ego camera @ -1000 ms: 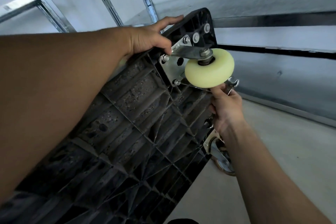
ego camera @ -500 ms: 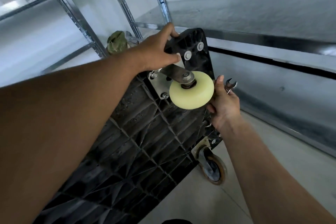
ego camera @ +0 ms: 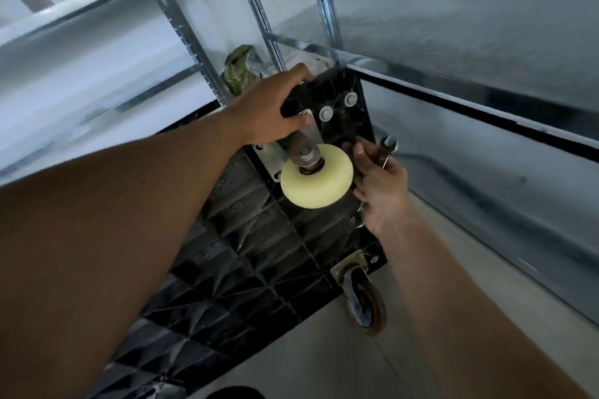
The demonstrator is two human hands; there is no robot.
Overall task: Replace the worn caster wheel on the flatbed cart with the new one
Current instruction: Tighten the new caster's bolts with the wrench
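Facing the camera, the ribbed black underside of the flatbed cart (ego camera: 246,253) is held tipped up off the grey floor (ego camera: 324,366). Its upper corner is gripped by the left hand (ego camera: 269,113): the fingers are curled over the far edge, and the thumb is pressed against the underside just above a metal mounting plate (ego camera: 274,157). From that plate a cream caster wheel (ego camera: 319,183) is carried in a brownish metal fork (ego camera: 296,142), with an axle nut (ego camera: 306,155) seen on the fork's side just above the wheel. The wheel is raised well clear of the floor.

The right hand (ego camera: 379,185) is placed just beside the cream caster wheel, at the cart's right edge. A wrench (ego camera: 389,144) is grasped in it, with the head seen above the knuckles and a further bit of metal showing below the palm. Whether one tool or two are held cannot be told. The thumb is laid against the cart's rim.

At the cart's lower right corner a dark caster wheel (ego camera: 368,304) with a rust-brown rim is mounted, low near the floor; whether the floor is touched cannot be told.

Behind the cart, grey metal shelving uprights (ego camera: 256,0) are seen, and a crumpled green cloth (ego camera: 238,73) is lodged between them, just beyond the left hand.
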